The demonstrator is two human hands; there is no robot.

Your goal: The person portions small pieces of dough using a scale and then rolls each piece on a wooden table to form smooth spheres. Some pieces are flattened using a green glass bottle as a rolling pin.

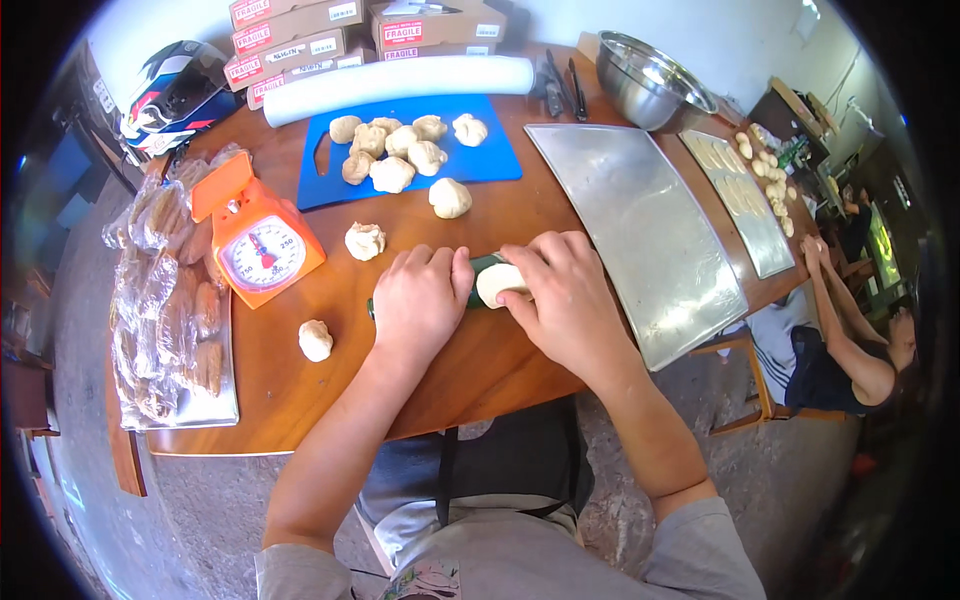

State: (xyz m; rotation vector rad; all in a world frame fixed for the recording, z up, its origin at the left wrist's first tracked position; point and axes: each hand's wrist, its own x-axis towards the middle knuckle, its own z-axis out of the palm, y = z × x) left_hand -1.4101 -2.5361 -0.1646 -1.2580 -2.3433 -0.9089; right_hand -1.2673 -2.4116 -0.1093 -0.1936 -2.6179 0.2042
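Observation:
My left hand [422,298] grips a dark green cylinder [484,262], perhaps a glass bottle, lying on the wooden table; one end sticks out left of the hand. With my right hand [566,300] I hold a pale, smooth piece of dough [499,284] between thumb and fingers, over the cylinder's right part, which the hand mostly hides. Three loose dough balls are nearby: one smooth ball [450,198] by the cutting board, a rougher lump [365,241] beyond my left hand, and another lump [316,340] left of my forearm.
Several dough balls sit on a blue cutting board [495,154]. An orange kitchen scale [259,236] and plastic-wrapped baked goods [161,300] stand left. Rightward lie a metal tray [637,225] and another tray [761,232] of flattened dough, with a steel bowl [649,82] behind. A co-worker [840,345] sits at right.

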